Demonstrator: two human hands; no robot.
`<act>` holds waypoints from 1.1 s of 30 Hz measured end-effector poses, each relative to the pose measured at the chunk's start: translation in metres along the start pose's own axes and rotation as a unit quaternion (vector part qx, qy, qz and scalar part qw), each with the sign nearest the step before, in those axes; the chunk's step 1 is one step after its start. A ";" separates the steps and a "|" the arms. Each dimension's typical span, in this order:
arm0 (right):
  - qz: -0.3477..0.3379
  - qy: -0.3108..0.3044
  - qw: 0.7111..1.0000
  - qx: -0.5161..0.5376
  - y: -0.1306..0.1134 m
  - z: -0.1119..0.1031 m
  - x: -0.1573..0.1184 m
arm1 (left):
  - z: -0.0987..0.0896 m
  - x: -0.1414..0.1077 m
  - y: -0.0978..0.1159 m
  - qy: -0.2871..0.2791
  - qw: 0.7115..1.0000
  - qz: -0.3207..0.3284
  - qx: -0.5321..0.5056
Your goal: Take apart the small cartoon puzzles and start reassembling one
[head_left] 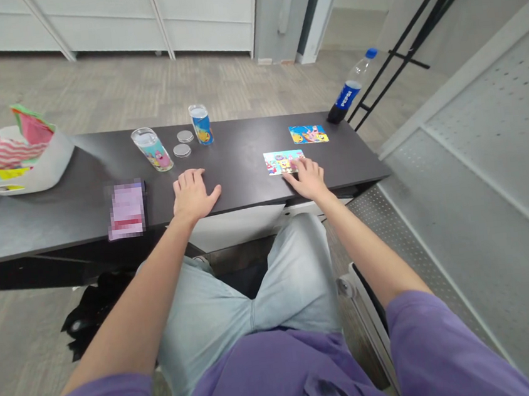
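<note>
My left hand (194, 194) rests on the dark table (241, 156) near its front edge, fingers apart and nothing held. My right hand (308, 178) lies with spread fingers over the lower right part of a cartoon card (277, 162). Behind it is a second, blue and yellow card (309, 134). Beyond my left hand stand a clear cup with a pink and teal print (154, 151) and a smaller cup with a blue and yellow print (201, 126). Two round silver lids (185, 136) (182, 150) lie between the cups.
A Pepsi bottle (348, 96) stands at the table's back right corner. On the left are a white basket (60, 163) with striped and colourful packaging, and a blurred pinkish phone-like object (127, 209). A grey perforated panel (477, 156) borders the right side.
</note>
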State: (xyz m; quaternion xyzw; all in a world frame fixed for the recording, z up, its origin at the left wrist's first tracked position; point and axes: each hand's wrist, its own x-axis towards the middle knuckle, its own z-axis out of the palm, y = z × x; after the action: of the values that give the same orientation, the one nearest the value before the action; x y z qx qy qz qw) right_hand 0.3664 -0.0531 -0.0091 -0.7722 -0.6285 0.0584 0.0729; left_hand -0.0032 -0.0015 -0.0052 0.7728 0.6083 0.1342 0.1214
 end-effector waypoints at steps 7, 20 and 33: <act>-0.079 -0.026 0.996 0.009 -0.062 0.007 0.002 | 0.000 0.000 0.000 0.000 1.000 -0.006 0.003; -0.134 -0.032 0.990 0.015 -0.091 0.010 0.000 | 0.000 0.000 0.001 0.000 1.000 -0.013 -0.006; -0.141 -0.013 0.990 -0.029 -0.090 0.014 -0.003 | 0.002 0.000 -0.001 0.004 1.000 -0.006 -0.010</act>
State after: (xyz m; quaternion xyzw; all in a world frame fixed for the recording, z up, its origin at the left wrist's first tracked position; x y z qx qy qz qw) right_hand 0.2763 -0.0371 -0.0060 -0.6772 -0.7331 0.0388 0.0500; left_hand -0.0039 -0.0013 -0.0071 0.7674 0.6118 0.1430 0.1278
